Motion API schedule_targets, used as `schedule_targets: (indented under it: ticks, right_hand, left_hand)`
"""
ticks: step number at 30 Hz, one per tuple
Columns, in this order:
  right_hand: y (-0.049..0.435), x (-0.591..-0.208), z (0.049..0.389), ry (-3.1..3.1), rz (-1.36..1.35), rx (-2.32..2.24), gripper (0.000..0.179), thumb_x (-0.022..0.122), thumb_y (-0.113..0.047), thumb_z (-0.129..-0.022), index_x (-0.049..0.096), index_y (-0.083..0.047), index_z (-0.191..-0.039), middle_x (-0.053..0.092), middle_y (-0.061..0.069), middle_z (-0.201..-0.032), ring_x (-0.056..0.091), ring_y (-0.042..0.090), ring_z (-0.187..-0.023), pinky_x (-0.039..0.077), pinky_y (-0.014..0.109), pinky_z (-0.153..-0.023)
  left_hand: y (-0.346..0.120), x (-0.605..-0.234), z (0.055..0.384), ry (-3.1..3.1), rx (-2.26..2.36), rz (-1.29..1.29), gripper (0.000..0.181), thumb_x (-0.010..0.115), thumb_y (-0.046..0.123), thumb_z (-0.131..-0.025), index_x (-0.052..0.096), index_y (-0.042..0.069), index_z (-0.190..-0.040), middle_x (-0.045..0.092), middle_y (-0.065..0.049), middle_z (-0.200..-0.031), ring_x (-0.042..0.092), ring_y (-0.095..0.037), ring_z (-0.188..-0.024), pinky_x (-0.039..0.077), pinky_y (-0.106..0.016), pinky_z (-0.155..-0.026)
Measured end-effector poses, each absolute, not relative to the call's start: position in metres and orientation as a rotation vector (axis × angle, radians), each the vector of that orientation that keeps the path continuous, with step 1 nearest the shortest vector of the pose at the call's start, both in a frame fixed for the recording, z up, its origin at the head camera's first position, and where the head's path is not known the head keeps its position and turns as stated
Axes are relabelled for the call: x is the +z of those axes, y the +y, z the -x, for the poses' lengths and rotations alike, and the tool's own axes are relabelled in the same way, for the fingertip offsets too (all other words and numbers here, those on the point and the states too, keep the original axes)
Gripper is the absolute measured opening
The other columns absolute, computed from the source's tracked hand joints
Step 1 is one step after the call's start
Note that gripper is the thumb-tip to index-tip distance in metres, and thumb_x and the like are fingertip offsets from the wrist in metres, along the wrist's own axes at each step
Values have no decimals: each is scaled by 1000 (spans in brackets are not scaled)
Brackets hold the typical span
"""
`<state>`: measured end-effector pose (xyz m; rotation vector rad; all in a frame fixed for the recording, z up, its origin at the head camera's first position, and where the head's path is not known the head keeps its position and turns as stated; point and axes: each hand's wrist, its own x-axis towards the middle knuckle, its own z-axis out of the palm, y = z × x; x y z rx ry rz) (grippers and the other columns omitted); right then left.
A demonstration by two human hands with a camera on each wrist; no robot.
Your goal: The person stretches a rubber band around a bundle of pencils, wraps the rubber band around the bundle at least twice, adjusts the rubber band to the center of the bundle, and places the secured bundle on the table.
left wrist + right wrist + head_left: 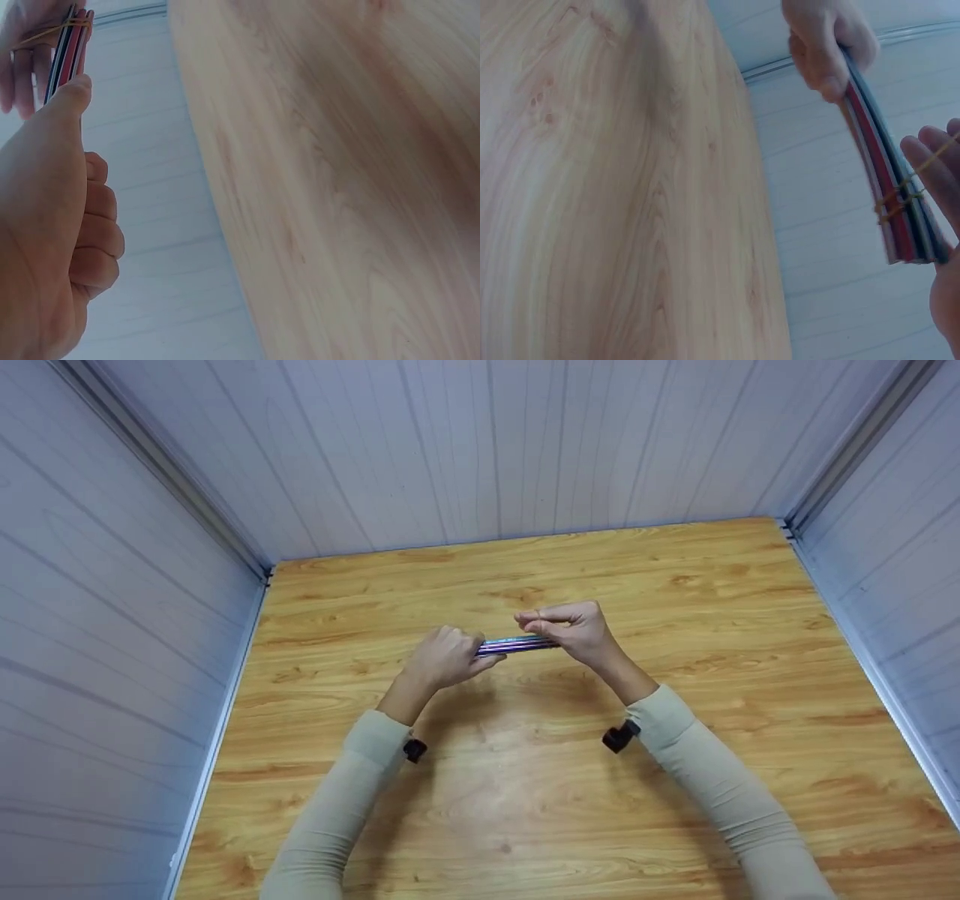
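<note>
My left hand (444, 657) grips one end of a bundle of slim, shiny, pencil-like sticks (516, 645), with the thumb lying along it. Red and dark sticks (881, 165) show in the right wrist view, their flat ends together. Near the far end of the bundle, a thin tan rubber band (890, 207) is wound around it. One strand stretches away from the sticks to the fingers of my right hand (583, 636), which hold it drawn out. In the left wrist view, the band (77, 23) crosses the bundle's top, and the left thumb (73, 96) presses below.
Both hands are above a wood-grain table (502, 810), and their shadows fall on it. Pale panelled walls (465, 450) enclose its back and sides. A small black camera (619, 736) is worn at the right wrist, another camera (414, 749) at the left.
</note>
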<state>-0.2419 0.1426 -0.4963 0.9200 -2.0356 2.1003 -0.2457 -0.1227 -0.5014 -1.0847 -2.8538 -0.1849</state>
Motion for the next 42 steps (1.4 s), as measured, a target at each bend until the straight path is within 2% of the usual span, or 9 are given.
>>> schedule_targets:
  ticks: [5, 12, 16, 21, 24, 30, 35, 37, 42]
  right_hand:
    - [144, -486, 241, -2024, -1026, 2023, 31, 82, -2, -100, 75, 22, -118, 74, 41, -116, 83, 2, -109, 67, 23, -89]
    - [144, -488, 244, -2035, -1155, 1706, 35, 93, -17, -91, 84, 6, -117, 83, 25, -115, 80, 2, -119, 57, 26, -116]
    - [142, -491, 241, -1971, -1317, 1595, 40, 95, -21, -89, 84, 6, -117, 82, 25, -117, 78, 3, -125, 54, 27, -121]
    - [139, -491, 236, -1941, -1420, 1414, 46, 92, -34, -93, 85, 1, -122, 83, 23, -119, 78, 16, -130, 49, 23, -124]
    - [138, -492, 233, -1913, -1434, 1282, 60, 87, -48, -95, 82, -1, -131, 81, 24, -125, 72, 18, -140, 52, 31, -124]
    - [134, -493, 230, -1845, -1386, 1153, 91, 77, -68, -97, 64, 2, -154, 55, 11, -168, 48, 13, -164, 43, 36, -130]
    - [134, -496, 228, -1823, -1252, 1426, 102, 74, -71, -99, 43, -6, -171, 34, -5, -181, 34, 10, -171, 33, 33, -138]
    - [133, -496, 226, -1782, -1184, 1612, 111, 73, -74, -98, 36, 0, -172, 28, 0, -185, 31, 9, -173, 33, 35, -139]
    - [130, -491, 221, -1682, -978, 2005, 133, 72, -83, -92, 22, 15, -168, 16, 29, -184, 31, 8, -173, 40, 39, -134]
  left_hand:
    - [-124, -510, 249, -2895, -175, 999, 53, 66, 50, -113, 66, 7, -82, 44, 2, -65, 38, -13, -59, 33, -28, -56]
    - [-123, -510, 256, -3031, -364, 756, 55, 60, 52, -116, 72, 4, -91, 48, 0, -68, 43, -15, -59, 37, -31, -58]
    - [-126, -510, 262, -3109, -469, 511, 55, 59, 55, -115, 64, 10, -83, 48, 0, -69, 47, -18, -63, 40, -34, -62]
    - [-128, -513, 264, -3081, -567, 405, 57, 60, 54, -115, 50, 15, -74, 44, 0, -68, 46, -21, -65, 40, -36, -63]
    - [-124, -514, 261, -3063, -761, 387, 57, 59, 52, -115, 46, 18, -72, 41, 3, -66, 43, -17, -61, 37, -32, -60]
    - [-108, -509, 257, -2963, -1208, 260, 58, 55, 55, -116, 45, 20, -70, 40, 8, -62, 37, -10, -55, 32, -26, -55]
    - [-98, -512, 254, -2786, -1327, 163, 57, 59, 53, -115, 44, 22, -68, 39, 10, -60, 34, -8, -54, 30, -26, -54]
    - [-94, -513, 251, -2714, -1320, 147, 56, 60, 50, -114, 43, 23, -69, 38, 10, -61, 34, -8, -55, 29, -25, -53]
    - [-87, -516, 247, -2515, -1253, 212, 50, 66, 38, -112, 43, 22, -71, 36, 10, -63, 33, -10, -56, 26, -24, -53]
